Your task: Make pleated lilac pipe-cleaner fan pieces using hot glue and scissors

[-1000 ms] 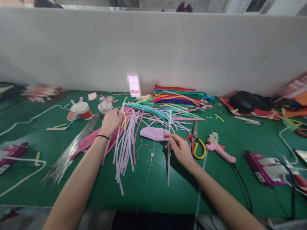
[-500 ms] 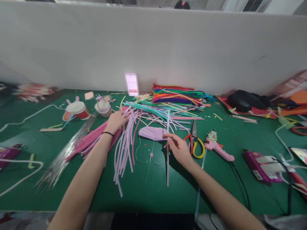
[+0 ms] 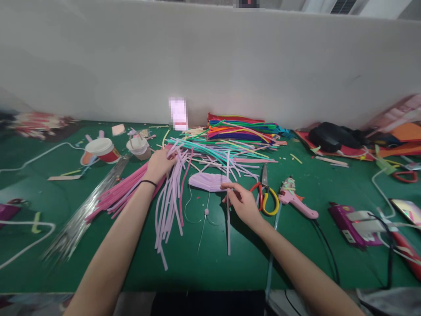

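My left hand (image 3: pixel 159 165) reaches into a bunch of lavender pipe cleaners (image 3: pixel 166 204), its fingers closed around their upper ends; the fingertips are partly hidden. Under that wrist lies a bundle of pink pipe cleaners (image 3: pixel 121 193). Between thumb and fingers, my right hand (image 3: pixel 241 201) pinches one long lavender pipe cleaner (image 3: pixel 228 237), which points away from me. Just left of these fingers rests a flat lavender piece (image 3: pixel 205 182) made of strips side by side. A thin wire with a small lavender bead (image 3: pixel 206 212) lies below it.
Scissors (image 3: pixel 265 193) and a pink glue gun (image 3: pixel 299 204) lie to the right, beside a purple power strip (image 3: pixel 353 226). Colourful pipe cleaners (image 3: pixel 243 129) are piled at the back by a phone (image 3: pixel 178 114). Cups (image 3: pixel 104 150) and metal wires (image 3: pixel 88 210) are on the left.
The whole view has shifted slightly. Both hands stay at nearly the same places, the left among the lavender pipe cleaners and the right on the single one.
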Tool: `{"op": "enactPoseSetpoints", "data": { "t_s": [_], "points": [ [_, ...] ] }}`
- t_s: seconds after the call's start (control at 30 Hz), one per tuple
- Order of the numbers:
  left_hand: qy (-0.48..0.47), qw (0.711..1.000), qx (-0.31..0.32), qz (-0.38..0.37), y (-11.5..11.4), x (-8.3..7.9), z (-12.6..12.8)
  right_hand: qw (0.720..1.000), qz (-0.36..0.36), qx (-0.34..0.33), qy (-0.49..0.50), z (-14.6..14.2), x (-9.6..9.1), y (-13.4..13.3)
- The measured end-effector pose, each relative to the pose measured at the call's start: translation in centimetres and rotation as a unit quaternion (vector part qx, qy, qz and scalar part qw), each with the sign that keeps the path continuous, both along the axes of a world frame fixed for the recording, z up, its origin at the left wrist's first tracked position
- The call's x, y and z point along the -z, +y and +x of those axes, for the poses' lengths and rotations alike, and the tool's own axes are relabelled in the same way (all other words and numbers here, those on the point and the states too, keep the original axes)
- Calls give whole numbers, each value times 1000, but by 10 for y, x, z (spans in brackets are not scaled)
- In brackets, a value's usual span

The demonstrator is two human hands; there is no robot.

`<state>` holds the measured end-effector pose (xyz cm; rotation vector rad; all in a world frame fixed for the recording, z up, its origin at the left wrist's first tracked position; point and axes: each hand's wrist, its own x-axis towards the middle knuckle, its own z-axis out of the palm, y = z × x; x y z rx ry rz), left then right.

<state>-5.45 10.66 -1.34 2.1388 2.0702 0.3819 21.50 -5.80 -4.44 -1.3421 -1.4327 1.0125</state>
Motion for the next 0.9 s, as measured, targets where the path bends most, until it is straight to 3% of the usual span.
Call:
{"op": "enactPoseSetpoints", "data": {
  "t_s": [0.47, 0.77, 0.9],
  "points": [
    [-17, 1000, 11, 8, 3, 7, 3, 1000, -3, -11, 2, 1, 3, 0],
    [-62, 997, -54, 1, 5, -4, -1, 1000, -5, -6, 3, 1, 2, -1],
    [-54, 997, -50, -8, 7, -4, 0, 1000, -1, -9, 1, 0, 1, -1]
  ]
}}
